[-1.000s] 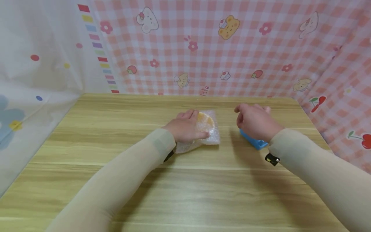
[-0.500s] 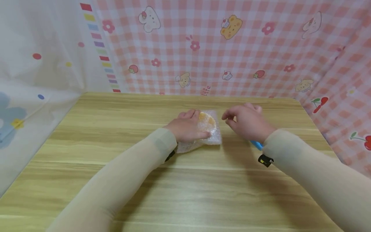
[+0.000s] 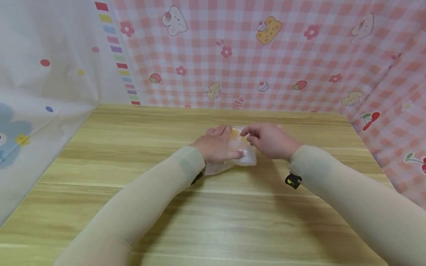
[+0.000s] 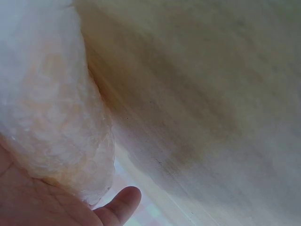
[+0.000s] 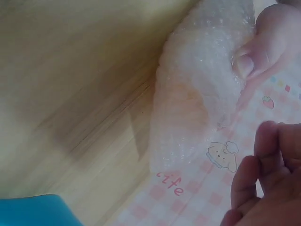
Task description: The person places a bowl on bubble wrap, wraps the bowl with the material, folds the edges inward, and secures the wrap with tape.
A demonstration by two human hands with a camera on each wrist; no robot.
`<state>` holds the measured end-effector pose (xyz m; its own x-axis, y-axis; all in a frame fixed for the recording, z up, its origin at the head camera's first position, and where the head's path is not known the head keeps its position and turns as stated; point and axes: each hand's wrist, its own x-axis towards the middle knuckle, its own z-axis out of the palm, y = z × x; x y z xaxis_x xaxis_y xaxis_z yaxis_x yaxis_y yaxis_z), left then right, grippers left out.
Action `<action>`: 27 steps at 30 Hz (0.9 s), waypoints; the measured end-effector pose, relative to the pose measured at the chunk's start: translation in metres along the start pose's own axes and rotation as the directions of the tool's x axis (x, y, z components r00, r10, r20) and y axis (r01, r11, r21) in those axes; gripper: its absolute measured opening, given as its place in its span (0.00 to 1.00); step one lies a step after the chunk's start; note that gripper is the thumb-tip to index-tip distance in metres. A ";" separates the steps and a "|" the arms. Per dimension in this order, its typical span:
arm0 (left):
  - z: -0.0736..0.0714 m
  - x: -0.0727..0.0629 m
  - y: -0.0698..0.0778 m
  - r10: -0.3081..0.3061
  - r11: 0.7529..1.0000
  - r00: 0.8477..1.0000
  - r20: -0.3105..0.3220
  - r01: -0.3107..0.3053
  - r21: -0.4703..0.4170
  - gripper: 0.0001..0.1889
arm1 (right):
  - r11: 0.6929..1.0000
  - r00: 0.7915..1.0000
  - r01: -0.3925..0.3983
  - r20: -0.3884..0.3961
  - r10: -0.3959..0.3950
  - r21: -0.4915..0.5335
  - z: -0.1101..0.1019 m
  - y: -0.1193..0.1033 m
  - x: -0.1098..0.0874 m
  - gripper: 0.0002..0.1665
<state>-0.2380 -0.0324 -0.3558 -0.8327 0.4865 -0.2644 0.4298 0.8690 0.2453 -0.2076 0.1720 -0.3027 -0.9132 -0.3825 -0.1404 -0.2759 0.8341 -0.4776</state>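
A bubble-wrap package lies on the wooden table, with something yellow-orange and round showing through the wrap. My left hand rests over its left part, fingers stretched forward and thumb laid across the wrap. Close up in the right wrist view, the left thumb presses the side of the bubble wrap. My right hand hovers at the package's upper right, index finger and thumb bent toward it. In the right wrist view the other fingers are loosely curled. I cannot tell whether anything thin is between right thumb and index finger.
A blue plastic object stands to the right of the package; in the head view the right hand and sleeve hide it. Behind the table hangs a pink checked cloth; a white patterned cloth borders the left side.
My right hand has moved left from above the blue object to the package's right edge, its index finger and thumb reaching over the wrap. The left hand has stayed on the package.
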 end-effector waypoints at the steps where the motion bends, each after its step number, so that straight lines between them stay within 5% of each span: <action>1: 0.000 0.000 0.000 0.001 1.000 1.000 0.000 -0.001 0.000 0.62 | 1.000 1.000 -0.003 0.021 0.003 0.004 0.000 -0.001 0.002 0.19; 12: 0.000 -0.001 0.000 -0.011 0.999 1.000 0.006 0.011 -0.035 0.61 | 0.999 0.979 0.026 0.202 -0.019 -0.029 -0.002 -0.012 0.027 0.25; 27: -0.001 -0.004 -0.001 -0.001 0.998 1.000 0.005 0.001 -0.068 0.59 | 0.988 0.978 0.008 0.207 0.023 -0.152 0.010 -0.020 0.048 0.25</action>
<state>-0.2355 -0.0349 -0.3544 -0.8315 0.4860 -0.2692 0.4039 0.8615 0.3076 -0.2428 0.1337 -0.3084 -0.8376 -0.4368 -0.3281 -0.3258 0.8815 -0.3418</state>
